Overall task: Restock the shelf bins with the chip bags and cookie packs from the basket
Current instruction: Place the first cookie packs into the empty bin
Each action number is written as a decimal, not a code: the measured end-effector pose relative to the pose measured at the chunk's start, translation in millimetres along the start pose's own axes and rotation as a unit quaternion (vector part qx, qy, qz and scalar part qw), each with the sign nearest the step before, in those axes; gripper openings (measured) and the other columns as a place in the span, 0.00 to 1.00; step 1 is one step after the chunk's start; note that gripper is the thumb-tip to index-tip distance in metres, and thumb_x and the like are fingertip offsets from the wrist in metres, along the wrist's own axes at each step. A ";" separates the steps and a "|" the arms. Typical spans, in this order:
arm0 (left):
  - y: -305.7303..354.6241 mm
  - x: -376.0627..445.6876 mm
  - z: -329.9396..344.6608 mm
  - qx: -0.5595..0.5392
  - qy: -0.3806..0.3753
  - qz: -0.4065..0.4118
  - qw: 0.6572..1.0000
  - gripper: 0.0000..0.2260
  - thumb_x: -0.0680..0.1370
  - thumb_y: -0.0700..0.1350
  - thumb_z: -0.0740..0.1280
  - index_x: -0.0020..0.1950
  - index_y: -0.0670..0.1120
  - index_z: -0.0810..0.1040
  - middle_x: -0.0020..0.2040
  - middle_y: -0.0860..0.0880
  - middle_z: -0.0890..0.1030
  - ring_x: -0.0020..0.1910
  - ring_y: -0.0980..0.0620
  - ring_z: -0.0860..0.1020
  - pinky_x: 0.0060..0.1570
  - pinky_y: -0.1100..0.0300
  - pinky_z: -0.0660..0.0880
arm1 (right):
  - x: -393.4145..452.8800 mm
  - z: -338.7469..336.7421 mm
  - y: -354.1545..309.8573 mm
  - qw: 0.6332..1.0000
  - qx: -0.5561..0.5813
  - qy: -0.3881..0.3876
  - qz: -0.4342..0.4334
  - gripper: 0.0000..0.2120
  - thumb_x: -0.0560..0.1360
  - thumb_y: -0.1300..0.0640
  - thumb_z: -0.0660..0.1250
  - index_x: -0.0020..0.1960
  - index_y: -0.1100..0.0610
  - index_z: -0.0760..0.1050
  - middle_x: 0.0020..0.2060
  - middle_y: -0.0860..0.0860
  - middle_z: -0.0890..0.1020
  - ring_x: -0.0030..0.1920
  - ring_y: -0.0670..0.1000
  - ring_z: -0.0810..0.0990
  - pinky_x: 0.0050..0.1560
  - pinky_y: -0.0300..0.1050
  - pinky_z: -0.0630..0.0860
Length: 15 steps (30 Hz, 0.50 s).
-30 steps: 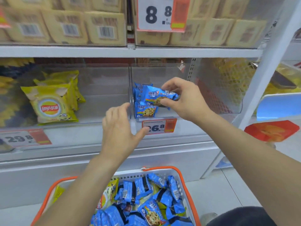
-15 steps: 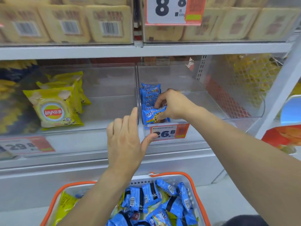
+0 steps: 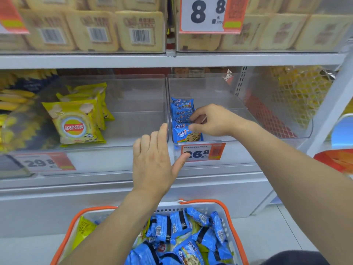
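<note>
A row of blue cookie packs (image 3: 182, 119) stands at the left end of the clear right bin (image 3: 219, 88). My right hand (image 3: 215, 121) reaches into that bin; its thumb and forefinger tips touch the front packs, with nothing visibly gripped. My left hand (image 3: 152, 161) is flat with straight fingers against the divider between the bins, its thumb on the 26.8 price tag (image 3: 206, 152). Yellow chip bags (image 3: 74, 123) stand in the left bin (image 3: 133, 92). Below, the orange-rimmed basket (image 3: 227, 209) holds several blue cookie packs (image 3: 183, 226) and a yellow chip bag (image 3: 84, 228).
The shelf above carries beige packs (image 3: 91, 31) behind an 8.8 price sign (image 3: 206, 14). A white upright post (image 3: 328, 113) bounds the shelf at right, with a mesh side panel (image 3: 286, 100) and a red-orange package (image 3: 336, 159) beyond it. A 29.8 tag (image 3: 42, 162) hangs under the left bin.
My right hand brought a cookie pack down from above the bin and set it at the front of the row; its fingers have since loosened. My left hand stayed by the divider.
</note>
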<state>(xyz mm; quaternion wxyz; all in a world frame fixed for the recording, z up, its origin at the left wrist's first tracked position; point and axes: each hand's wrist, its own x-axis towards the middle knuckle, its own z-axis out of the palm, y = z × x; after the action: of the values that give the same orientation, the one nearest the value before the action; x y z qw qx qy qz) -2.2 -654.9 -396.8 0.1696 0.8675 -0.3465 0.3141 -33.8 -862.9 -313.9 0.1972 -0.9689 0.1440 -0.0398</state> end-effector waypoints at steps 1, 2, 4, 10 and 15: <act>0.4 0.4 -0.8 -0.003 -0.001 -0.004 1.000 0.37 0.75 0.69 0.59 0.72 0.42 0.68 0.51 0.47 0.74 0.48 0.44 0.71 0.55 0.50 0.66 | -3.6 -3.8 0.9 1.000 0.008 0.023 -0.004 0.17 0.75 0.46 0.71 0.60 0.53 0.80 0.50 0.49 0.84 0.49 0.49 0.80 0.51 0.40 0.73; 1.1 0.9 -1.5 -0.010 -0.003 -0.007 1.000 0.37 0.75 0.68 0.60 0.72 0.42 0.68 0.52 0.47 0.75 0.50 0.44 0.71 0.56 0.50 0.66 | -8.5 -7.7 1.1 0.998 0.012 0.054 -0.012 0.15 0.76 0.47 0.70 0.58 0.54 0.81 0.49 0.50 0.84 0.47 0.49 0.80 0.49 0.39 0.73; 3.0 0.3 -3.9 -0.041 0.005 -0.016 0.999 0.37 0.74 0.67 0.63 0.72 0.41 0.67 0.56 0.45 0.75 0.55 0.43 0.71 0.60 0.49 0.66 | -21.0 -15.8 -1.4 0.990 0.015 0.132 -0.038 0.09 0.77 0.50 0.70 0.51 0.55 0.83 0.42 0.50 0.84 0.40 0.46 0.79 0.44 0.38 0.73; 15.9 -40.5 -19.4 -0.220 0.122 0.015 0.968 0.26 0.72 0.44 0.70 0.68 0.41 0.67 0.65 0.41 0.72 0.65 0.38 0.71 0.66 0.44 0.66 | -79.2 -7.8 -17.8 0.948 0.093 0.270 -0.140 0.06 0.75 0.56 0.69 0.40 0.56 0.80 0.27 0.44 0.76 0.28 0.42 0.73 0.34 0.29 0.65; 24.8 -114.2 -11.3 -0.289 -0.150 -0.104 0.940 0.21 0.76 0.43 0.68 0.66 0.48 0.66 0.59 0.50 0.69 0.49 0.45 0.76 0.46 0.51 0.75 | -131.1 45.7 -19.0 0.973 0.045 0.078 -0.214 0.08 0.71 0.50 0.69 0.35 0.52 0.79 0.25 0.44 0.76 0.27 0.43 0.74 0.33 0.34 0.70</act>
<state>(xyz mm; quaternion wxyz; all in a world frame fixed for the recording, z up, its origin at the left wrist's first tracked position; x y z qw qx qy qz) -88.8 -610.0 -462.2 0.3906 0.8494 -0.3518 0.0472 -148.0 -790.6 -351.1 0.2153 -0.9614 -0.0541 -0.1626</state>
